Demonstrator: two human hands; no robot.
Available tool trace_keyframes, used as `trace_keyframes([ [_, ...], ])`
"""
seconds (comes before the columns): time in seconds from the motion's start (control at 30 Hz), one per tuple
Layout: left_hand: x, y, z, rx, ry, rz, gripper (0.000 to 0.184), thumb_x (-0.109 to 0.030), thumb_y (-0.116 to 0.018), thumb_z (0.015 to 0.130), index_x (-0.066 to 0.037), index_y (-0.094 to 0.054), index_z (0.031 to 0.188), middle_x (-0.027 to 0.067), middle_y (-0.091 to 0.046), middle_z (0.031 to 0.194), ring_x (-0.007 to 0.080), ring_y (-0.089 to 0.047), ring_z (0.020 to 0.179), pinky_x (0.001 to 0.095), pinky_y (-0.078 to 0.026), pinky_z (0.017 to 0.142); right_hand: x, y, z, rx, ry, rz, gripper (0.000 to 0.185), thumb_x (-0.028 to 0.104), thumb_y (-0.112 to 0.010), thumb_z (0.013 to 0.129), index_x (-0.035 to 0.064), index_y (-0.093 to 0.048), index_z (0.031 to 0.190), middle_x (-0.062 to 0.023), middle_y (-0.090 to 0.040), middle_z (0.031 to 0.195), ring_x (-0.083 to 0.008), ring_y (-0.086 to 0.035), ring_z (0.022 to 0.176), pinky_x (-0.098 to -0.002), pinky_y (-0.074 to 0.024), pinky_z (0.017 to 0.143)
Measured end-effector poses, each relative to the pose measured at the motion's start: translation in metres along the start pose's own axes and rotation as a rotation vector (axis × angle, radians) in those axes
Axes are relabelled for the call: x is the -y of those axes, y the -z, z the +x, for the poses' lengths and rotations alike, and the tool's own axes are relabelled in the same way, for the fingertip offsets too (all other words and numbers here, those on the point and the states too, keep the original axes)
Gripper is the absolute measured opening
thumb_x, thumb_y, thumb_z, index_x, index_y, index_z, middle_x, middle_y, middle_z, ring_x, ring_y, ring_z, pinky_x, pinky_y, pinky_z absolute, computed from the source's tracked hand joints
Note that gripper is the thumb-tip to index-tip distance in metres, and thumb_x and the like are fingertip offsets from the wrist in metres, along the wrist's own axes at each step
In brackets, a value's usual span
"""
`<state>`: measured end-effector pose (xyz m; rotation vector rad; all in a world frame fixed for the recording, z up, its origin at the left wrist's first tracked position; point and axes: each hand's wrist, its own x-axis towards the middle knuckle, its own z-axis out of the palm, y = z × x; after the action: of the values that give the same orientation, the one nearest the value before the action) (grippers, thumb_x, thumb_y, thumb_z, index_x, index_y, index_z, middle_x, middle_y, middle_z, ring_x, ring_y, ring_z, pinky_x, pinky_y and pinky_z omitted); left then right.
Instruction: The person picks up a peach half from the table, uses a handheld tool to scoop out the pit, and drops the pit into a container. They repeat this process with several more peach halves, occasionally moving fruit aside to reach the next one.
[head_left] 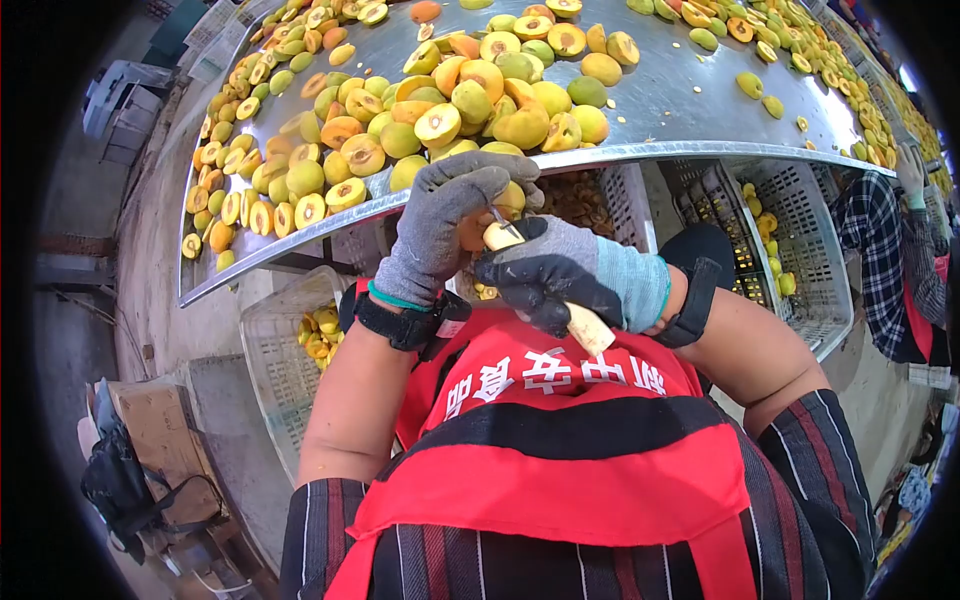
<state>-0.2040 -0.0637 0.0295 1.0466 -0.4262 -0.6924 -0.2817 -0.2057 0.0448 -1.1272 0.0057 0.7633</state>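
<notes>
Head view: nearest, before the metal table (690, 122), a red apron (580, 490) bears partly legible white Chinese characters (546, 368). By the table's near edge, the right hand (558, 268) clenches a wooden-handled tool (588, 328) and the left hand (440, 225) grips a fruit (512, 200); beyond, bare metal parts the fruit heaps (437, 125).

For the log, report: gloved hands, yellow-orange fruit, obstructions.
Left grey-gloved hand: holding yellow-orange fruit, partly hidden. Right grey-and-black-gloved hand: gripping pale-handled metal tool, tip near fruit. Nothing visible in the way.
</notes>
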Motion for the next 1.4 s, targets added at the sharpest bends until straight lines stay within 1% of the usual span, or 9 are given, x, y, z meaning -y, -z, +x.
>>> trace_keyframes([
  [0.1,0.005,0.001,-0.002,0.033,-0.038,-0.050,0.030,-0.019,-0.056,0.082,0.005,-0.059,0.101,0.0135,-0.063,0.090,0.0185,-0.061,0.081,0.0301,-0.051,0.073,-0.002,-0.005,0.005,-0.063,0.145,-0.405,0.022,0.023,-0.056,0.084,0.0043,-0.053,0.073,-0.0021,-0.048,0.052,-0.0088,-0.045,0.039,-0.0233,-0.0351,0.037],
  [0.17,0.011,0.001,0.001,0.062,-0.053,-0.097,0.030,-0.020,-0.054,0.086,0.004,-0.058,0.104,0.0128,-0.062,0.094,0.0184,-0.061,0.081,0.0290,-0.051,0.073,-0.004,-0.006,0.005,-0.109,0.065,-0.298,0.023,0.022,-0.056,0.084,0.0043,-0.051,0.071,-0.0025,-0.048,0.051,-0.0098,-0.045,0.039,-0.0238,-0.0361,0.037],
  [0.23,0.015,-0.005,0.006,-0.213,-0.276,0.231,0.028,-0.019,-0.052,0.089,0.002,-0.057,0.106,0.0107,-0.061,0.096,0.0172,-0.061,0.082,0.0277,-0.051,0.072,-0.003,-0.005,0.004,-0.171,0.006,-0.189,0.022,0.021,-0.056,0.084,0.0039,-0.051,0.070,-0.0030,-0.049,0.052,-0.0102,-0.045,0.039,-0.0237,-0.0361,0.038],
  [0.4,0.000,-0.003,0.000,-0.041,-0.007,0.200,0.021,-0.012,-0.053,0.087,0.002,-0.058,0.102,0.0063,-0.060,0.093,0.0118,-0.058,0.083,0.0250,-0.048,0.073,-0.012,-0.007,-0.001,-0.081,0.015,0.146,0.019,0.021,-0.056,0.085,0.0040,-0.049,0.085,0.0000,-0.043,0.053,-0.0083,-0.039,0.038,-0.0225,-0.0320,0.036],
  [0.57,0.010,-0.007,-0.007,-0.126,-0.192,0.254,0.018,-0.012,-0.053,0.087,0.002,-0.059,0.097,0.0053,-0.060,0.088,0.0102,-0.056,0.080,0.0240,-0.046,0.074,-0.004,-0.005,-0.004,-0.045,-0.008,0.148,0.016,0.019,-0.057,0.084,0.0047,-0.051,0.087,-0.0002,-0.044,0.054,-0.0085,-0.040,0.037,-0.0223,-0.0329,0.035],
  [1.0,0.015,0.007,0.010,-0.082,-0.002,0.714,0.026,-0.020,-0.052,0.086,0.003,-0.063,0.090,0.0042,-0.062,0.079,0.0091,-0.055,0.074,0.0234,-0.045,0.067,-0.008,-0.009,0.012,-0.279,-0.123,-0.479,0.024,0.020,-0.050,0.085,0.0014,-0.051,0.070,-0.0068,-0.051,0.053,-0.0147,-0.052,0.039,-0.0276,-0.0417,0.036],
  [1.17,0.024,0.003,0.007,-0.139,-0.143,0.399,0.025,-0.020,-0.050,0.089,0.001,-0.063,0.094,0.0034,-0.062,0.080,0.0088,-0.056,0.075,0.0224,-0.045,0.066,-0.007,-0.007,-0.004,-0.109,-0.014,0.185,0.017,0.021,-0.050,0.089,0.0064,-0.051,0.079,0.0017,-0.045,0.053,-0.0070,-0.039,0.037,-0.0212,-0.0315,0.037],
  [1.3,0.033,0.006,0.002,-0.054,-0.136,0.229,0.035,-0.028,-0.044,0.092,0.001,-0.055,0.107,0.0124,-0.062,0.092,0.0191,-0.061,0.079,0.0333,-0.053,0.068,-0.013,-0.002,-0.007,0.132,-0.101,0.691,0.009,0.016,-0.046,0.091,0.0102,-0.050,0.086,0.0052,-0.039,0.054,-0.0029,-0.036,0.039,-0.0185,-0.0292,0.039],
  [1.4,0.044,0.013,0.004,-0.259,-0.247,0.202,0.036,-0.029,-0.042,0.092,-0.001,-0.052,0.112,0.0133,-0.062,0.095,0.0229,-0.062,0.077,0.0346,-0.053,0.068,0.018,-0.018,-0.029,0.143,0.022,0.604,0.011,0.014,-0.040,0.093,0.0077,-0.048,0.089,0.0053,-0.037,0.054,-0.0020,-0.035,0.037,-0.0188,-0.0286,0.036],
])
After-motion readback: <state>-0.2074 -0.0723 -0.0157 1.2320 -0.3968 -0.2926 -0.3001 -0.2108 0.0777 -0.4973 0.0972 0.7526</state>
